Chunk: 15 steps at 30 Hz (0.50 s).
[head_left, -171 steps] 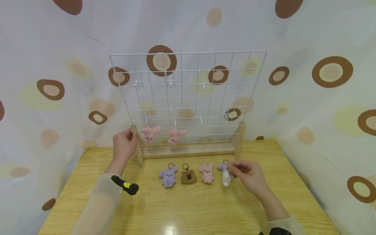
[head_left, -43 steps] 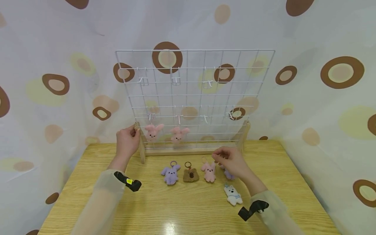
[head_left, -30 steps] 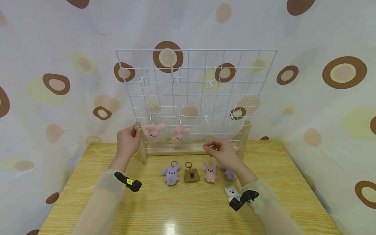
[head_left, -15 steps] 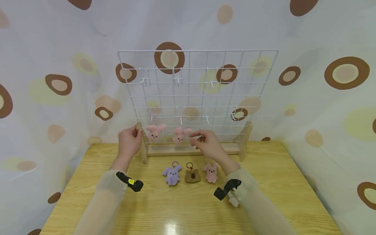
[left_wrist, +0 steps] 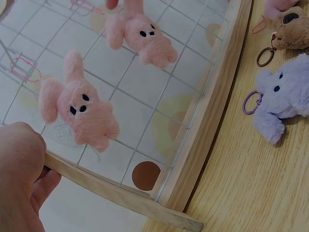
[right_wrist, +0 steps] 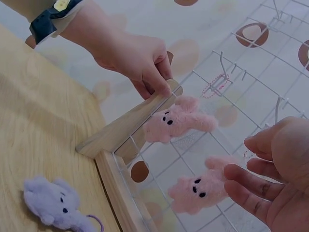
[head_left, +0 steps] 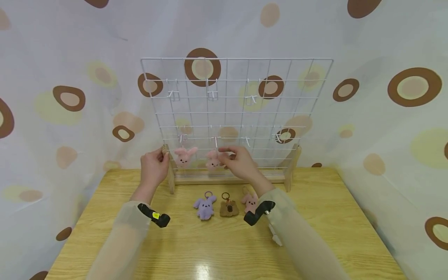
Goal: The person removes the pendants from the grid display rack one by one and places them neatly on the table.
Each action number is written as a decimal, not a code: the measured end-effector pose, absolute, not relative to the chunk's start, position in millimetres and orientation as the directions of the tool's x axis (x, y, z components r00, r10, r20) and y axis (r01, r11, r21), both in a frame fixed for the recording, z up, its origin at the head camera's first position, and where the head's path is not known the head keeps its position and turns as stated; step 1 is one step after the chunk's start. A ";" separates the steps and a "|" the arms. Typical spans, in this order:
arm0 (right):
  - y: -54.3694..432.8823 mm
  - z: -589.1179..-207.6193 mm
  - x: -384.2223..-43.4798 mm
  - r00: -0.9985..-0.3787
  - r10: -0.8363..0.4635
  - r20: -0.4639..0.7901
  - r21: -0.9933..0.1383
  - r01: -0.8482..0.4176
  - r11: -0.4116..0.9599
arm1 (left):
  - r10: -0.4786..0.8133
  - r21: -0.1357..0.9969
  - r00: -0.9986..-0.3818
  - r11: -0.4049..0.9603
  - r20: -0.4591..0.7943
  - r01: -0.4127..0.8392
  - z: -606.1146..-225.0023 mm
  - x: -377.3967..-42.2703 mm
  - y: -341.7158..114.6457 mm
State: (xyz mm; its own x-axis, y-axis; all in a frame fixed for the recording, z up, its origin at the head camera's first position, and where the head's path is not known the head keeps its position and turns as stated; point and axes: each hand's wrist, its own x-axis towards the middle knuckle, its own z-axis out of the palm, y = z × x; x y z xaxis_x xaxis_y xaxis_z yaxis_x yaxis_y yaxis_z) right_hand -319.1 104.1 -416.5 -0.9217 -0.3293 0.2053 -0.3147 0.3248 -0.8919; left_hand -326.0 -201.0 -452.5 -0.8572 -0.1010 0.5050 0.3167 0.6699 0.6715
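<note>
My left hand (head_left: pixel 154 168) grips the top of the left wooden upright (head_left: pixel 170 173) of a white wire grid rack (head_left: pixel 238 59), thumb and fingers pinching the wood. Two pink bunny plush keychains hang from hooks low on the grid: the left one (head_left: pixel 183 158) and the right one (head_left: pixel 212 161). Close against the right bunny is my right hand (head_left: pixel 240 162), its fingers loosely bent over an ear. In the right wrist view the thumb stands apart from the other fingers (right_wrist: pixel 253 195), which overlap the bunny's ear; whether they touch it is unclear.
Before the rack lie a purple plush keychain (head_left: pixel 205 208), a brown bear keychain (head_left: pixel 229 209) and a pink bunny keychain (head_left: pixel 250 203). A white plush (head_left: pixel 276 237) is mostly behind the right sleeve. More white hooks (head_left: pixel 251 99) sit on the grid.
The right hand put the white plush down on the table, then moved left and up to the right hanging bunny. The left hand kept its hold on the upright.
</note>
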 end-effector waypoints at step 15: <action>83.9 -412.6 -334.8 -0.948 -0.262 0.179 -0.918 -0.257 0.302 | -0.095 0.678 -0.866 0.666 0.492 0.312 -451.8 -326.0 -202.6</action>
State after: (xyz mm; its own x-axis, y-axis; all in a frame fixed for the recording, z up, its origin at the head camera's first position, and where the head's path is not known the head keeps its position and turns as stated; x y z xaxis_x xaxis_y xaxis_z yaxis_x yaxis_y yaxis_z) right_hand -334.8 83.9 -412.6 -0.9483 -0.2623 0.1789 -0.2568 0.3022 -0.9180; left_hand -326.0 -202.6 -451.8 -0.8655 -0.0955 0.4917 0.3115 0.6661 0.6777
